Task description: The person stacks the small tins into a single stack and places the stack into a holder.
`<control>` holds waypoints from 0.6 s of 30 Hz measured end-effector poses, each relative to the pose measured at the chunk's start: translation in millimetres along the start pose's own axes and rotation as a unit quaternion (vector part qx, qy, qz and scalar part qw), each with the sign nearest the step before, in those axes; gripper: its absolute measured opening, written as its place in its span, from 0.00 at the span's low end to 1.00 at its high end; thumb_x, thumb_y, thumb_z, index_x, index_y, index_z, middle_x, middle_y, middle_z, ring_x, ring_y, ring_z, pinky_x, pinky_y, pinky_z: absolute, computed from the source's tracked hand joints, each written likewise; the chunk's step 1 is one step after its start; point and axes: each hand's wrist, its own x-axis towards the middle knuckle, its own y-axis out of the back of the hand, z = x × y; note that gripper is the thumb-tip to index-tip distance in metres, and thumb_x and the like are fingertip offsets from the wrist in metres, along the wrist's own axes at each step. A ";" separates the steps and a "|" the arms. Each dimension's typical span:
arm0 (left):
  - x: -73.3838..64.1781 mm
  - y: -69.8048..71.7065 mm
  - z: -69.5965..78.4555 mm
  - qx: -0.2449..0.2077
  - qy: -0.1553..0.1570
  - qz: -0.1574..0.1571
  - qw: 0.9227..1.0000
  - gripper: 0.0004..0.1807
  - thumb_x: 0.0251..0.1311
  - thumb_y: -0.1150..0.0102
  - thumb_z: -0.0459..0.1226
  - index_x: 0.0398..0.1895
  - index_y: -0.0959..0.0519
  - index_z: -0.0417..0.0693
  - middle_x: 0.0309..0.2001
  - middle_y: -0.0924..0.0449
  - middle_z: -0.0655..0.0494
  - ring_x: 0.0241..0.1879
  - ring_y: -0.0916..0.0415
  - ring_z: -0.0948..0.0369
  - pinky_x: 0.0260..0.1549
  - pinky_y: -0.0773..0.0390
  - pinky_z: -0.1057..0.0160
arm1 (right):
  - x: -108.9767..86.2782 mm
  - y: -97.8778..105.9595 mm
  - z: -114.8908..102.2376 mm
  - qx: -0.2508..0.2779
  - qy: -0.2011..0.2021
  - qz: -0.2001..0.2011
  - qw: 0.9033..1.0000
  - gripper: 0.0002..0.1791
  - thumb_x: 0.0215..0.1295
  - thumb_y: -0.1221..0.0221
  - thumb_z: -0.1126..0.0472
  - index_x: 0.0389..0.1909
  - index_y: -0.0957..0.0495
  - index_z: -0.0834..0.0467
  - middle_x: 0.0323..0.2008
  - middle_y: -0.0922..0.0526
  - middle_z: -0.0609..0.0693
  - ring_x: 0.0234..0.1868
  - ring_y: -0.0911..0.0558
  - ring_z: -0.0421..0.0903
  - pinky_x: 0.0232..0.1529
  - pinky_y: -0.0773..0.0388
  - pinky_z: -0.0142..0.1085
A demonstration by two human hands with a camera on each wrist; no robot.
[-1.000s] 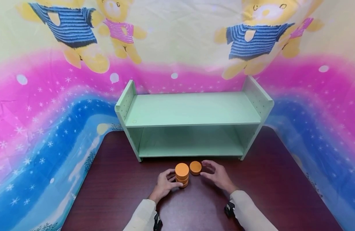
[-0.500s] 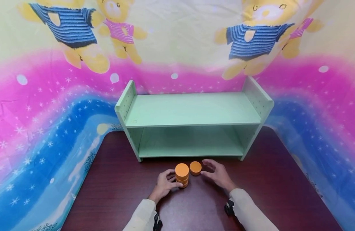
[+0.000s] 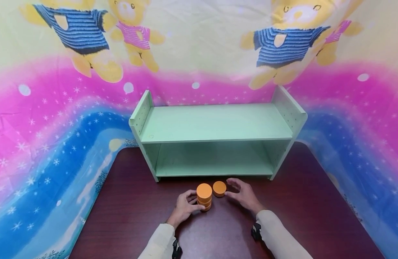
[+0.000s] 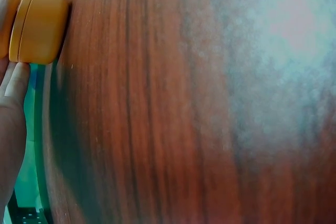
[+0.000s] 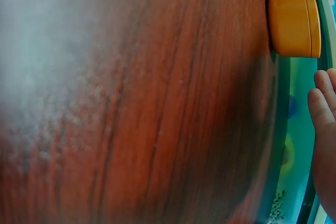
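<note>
Two round orange tins with lids stand stacked (image 3: 204, 191) in front of the shelf in the head view. My left hand (image 3: 184, 208) holds this stack from the left, thumb at the front and fingers behind. In the left wrist view the lower tin (image 4: 41, 29) rests on the table, the upper one partly cut off. A single orange tin (image 3: 219, 189) stands just behind and to the right of the stack. My right hand (image 3: 245, 196) is at its right side, fingers and thumb spread apart; the right wrist view shows a small gap between fingers and tin (image 5: 295, 24).
Close behind the tins stands a pale green two-tier shelf (image 3: 212, 122) with raised side panels. The dark reddish wooden table (image 3: 127, 216) extends to both sides and towards me. A patterned cloth (image 3: 195, 54) with bears hangs behind and around it.
My right hand has shifted very slightly, staying beside the single tin. The left hand and the tins look unmoved.
</note>
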 end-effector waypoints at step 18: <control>0.6 0.3 -1.2 -0.011 0.003 0.001 1.000 0.29 0.38 0.28 0.22 0.48 0.27 0.27 0.49 0.25 0.33 0.52 0.28 0.40 0.51 0.25 0.52 | 5.5 -4.9 3.4 0.007 -0.001 -0.012 1.000 0.32 0.44 0.27 0.59 0.54 0.26 0.59 0.52 0.22 0.56 0.54 0.24 0.54 0.56 0.27 0.47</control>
